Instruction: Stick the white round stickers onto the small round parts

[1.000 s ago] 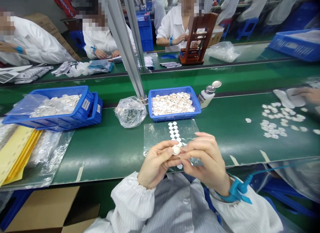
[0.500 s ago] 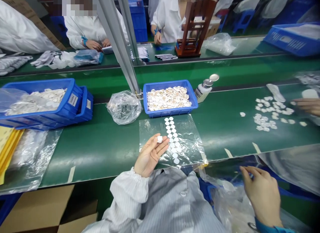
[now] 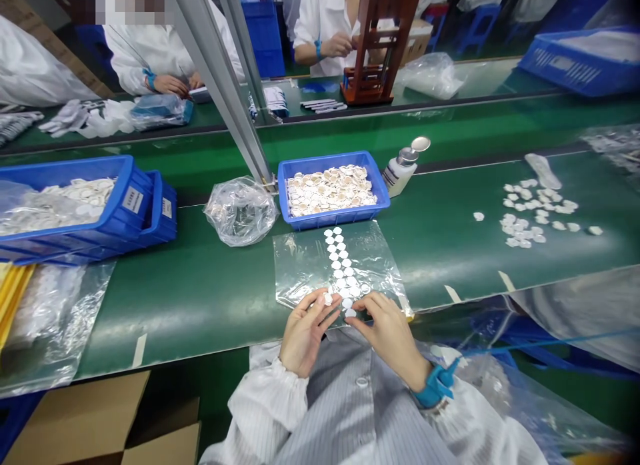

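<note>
A small white round piece (image 3: 328, 298) is pinched between the thumb and fingers of my left hand (image 3: 306, 335), palm turned up. Two columns of flat white discs (image 3: 339, 274) lie on a clear plastic sheet (image 3: 295, 265) in front of me. Over the near end of these columns, my right hand (image 3: 390, 332) has its thumb and forefinger closed at the edge of the nearest disc (image 3: 350, 313). Whether that disc is lifted off the sheet I cannot tell. Beyond the sheet stands a blue tray (image 3: 336, 220) full of similar white round pieces.
A pump bottle (image 3: 399, 175) stands right of the tray, a crumpled clear bag (image 3: 241, 212) left of it. Loose white pieces (image 3: 525, 228) lie farther right. Blue bins (image 3: 113, 232) stand at left. A metal post (image 3: 225, 85) rises behind; co-workers sit across.
My right hand has come from the lower right to the near end of the disc columns. My left hand has moved slightly nearer me, still holding its piece. The other person's hand at far right has gone.
</note>
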`<action>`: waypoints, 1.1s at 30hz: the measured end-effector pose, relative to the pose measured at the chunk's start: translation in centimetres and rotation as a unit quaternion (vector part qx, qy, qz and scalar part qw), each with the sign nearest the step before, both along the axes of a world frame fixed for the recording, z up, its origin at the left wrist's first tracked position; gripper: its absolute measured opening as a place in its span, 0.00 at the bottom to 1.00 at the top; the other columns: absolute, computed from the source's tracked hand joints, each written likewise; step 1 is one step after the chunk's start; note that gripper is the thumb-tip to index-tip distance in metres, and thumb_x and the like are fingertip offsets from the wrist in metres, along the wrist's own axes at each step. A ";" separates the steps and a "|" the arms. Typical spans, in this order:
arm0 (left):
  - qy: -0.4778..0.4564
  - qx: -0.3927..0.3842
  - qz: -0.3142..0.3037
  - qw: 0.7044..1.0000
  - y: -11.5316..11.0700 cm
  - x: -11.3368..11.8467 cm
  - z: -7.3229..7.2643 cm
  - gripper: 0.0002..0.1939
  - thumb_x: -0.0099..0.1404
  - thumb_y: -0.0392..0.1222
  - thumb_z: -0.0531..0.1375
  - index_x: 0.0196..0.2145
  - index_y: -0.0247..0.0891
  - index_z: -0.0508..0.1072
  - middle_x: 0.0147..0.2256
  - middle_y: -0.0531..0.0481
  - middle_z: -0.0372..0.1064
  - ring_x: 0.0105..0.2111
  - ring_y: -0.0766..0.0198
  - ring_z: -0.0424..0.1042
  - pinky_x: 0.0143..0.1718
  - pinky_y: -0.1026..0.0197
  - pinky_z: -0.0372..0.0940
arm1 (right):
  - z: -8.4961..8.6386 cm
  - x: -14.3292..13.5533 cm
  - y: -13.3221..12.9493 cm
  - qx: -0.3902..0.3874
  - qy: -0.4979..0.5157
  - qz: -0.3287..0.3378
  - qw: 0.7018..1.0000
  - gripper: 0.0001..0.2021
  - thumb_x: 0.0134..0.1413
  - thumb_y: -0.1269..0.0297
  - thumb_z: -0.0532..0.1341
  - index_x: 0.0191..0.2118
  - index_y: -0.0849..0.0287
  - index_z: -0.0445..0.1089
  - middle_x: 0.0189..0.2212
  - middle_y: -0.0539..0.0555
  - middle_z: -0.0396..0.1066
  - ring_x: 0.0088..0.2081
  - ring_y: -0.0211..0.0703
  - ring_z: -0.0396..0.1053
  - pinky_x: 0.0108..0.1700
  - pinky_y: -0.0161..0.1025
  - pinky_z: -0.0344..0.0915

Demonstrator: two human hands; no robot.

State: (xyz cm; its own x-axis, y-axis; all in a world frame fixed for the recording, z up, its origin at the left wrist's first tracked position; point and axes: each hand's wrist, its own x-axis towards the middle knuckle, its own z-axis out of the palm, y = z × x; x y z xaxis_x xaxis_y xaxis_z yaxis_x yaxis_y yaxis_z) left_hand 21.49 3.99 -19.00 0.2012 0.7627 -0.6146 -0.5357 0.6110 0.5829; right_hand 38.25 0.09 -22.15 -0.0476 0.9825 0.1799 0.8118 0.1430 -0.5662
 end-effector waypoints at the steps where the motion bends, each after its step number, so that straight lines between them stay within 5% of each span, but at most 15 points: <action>1: 0.005 0.002 0.002 1.000 -0.1 0.0 -0.1 0.11 0.60 0.40 0.67 0.41 0.36 0.75 0.39 0.43 0.80 0.48 0.54 0.77 0.57 0.48 0.65 | -0.1 0.0 0.1 -0.002 -0.008 -0.001 1.000 0.05 0.60 0.60 0.62 0.35 0.54 0.69 0.31 0.52 0.71 0.35 0.48 0.70 0.35 0.43 0.63; 11: 0.018 0.002 0.012 1.000 -0.1 -0.2 -0.2 0.10 0.61 0.39 0.66 0.40 0.36 0.74 0.38 0.43 0.80 0.48 0.53 0.76 0.55 0.46 0.67 | -0.1 0.9 0.5 0.003 0.009 0.015 1.000 0.09 0.63 0.63 0.58 0.33 0.57 0.73 0.32 0.53 0.74 0.34 0.44 0.69 0.40 0.42 0.59; 15: 0.004 -0.001 0.019 1.000 0.0 0.1 0.1 0.07 0.64 0.36 0.63 0.41 0.35 0.74 0.38 0.42 0.80 0.46 0.55 0.78 0.57 0.48 0.64 | 1.4 1.5 0.5 -0.019 0.075 0.006 0.997 0.12 0.66 0.64 0.53 0.33 0.59 0.72 0.32 0.54 0.75 0.34 0.42 0.71 0.36 0.39 0.63; 21: -0.171 0.021 0.046 0.984 1.6 2.1 2.1 0.05 0.67 0.36 0.59 0.38 0.39 0.75 0.37 0.48 0.80 0.49 0.57 0.76 0.60 0.51 0.61 | 5.7 -0.7 1.7 -0.067 0.157 0.117 0.978 0.07 0.62 0.64 0.59 0.33 0.54 0.73 0.26 0.45 0.75 0.27 0.35 0.71 0.31 0.32 0.65; 26: -0.262 0.013 0.092 0.961 3.0 3.4 4.0 0.15 0.73 0.38 0.50 0.35 0.41 0.76 0.34 0.50 0.79 0.46 0.60 0.77 0.61 0.46 0.60 | 7.2 -2.5 3.1 -0.008 0.178 0.051 0.983 0.03 0.61 0.66 0.60 0.36 0.56 0.71 0.29 0.49 0.73 0.28 0.37 0.68 0.32 0.35 0.63; 33: -0.249 0.159 0.122 0.948 3.3 3.1 6.5 0.14 0.72 0.40 0.51 0.37 0.45 0.78 0.35 0.53 0.79 0.49 0.62 0.75 0.63 0.47 0.57 | 7.9 -3.2 2.5 0.082 0.236 0.070 0.966 0.08 0.55 0.64 0.66 0.42 0.54 0.72 0.34 0.50 0.68 0.31 0.35 0.64 0.32 0.34 0.65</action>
